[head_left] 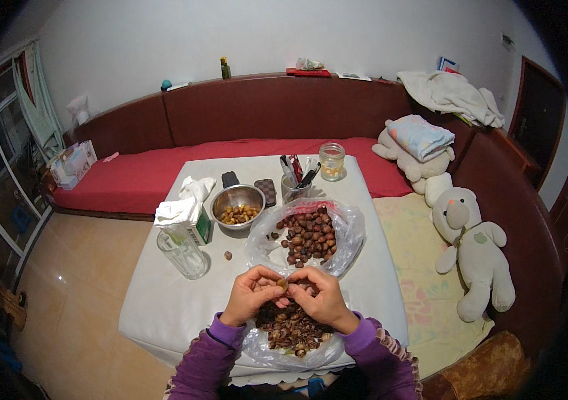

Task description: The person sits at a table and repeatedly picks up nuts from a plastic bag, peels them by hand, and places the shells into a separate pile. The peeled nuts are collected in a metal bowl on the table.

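A small yellowish-brown nut, apparently a chestnut, is pinched between the fingertips of my left hand. My right hand meets it there, its thumb and forefinger at the nut's side. Directly below both hands lies a plastic bag of broken brown shells. Just beyond them, a clear plastic bag lies spread around a heap of whole brown chestnuts. Peeled yellow nuts are in a steel bowl further back on the left. A single nut sits on the white tablecloth.
Left of the bowl stand a tissue box and a glass tumbler. Behind the chestnut bag are a glass of pens, a glass jar and a checkered case. A sofa with plush toys surrounds the table.
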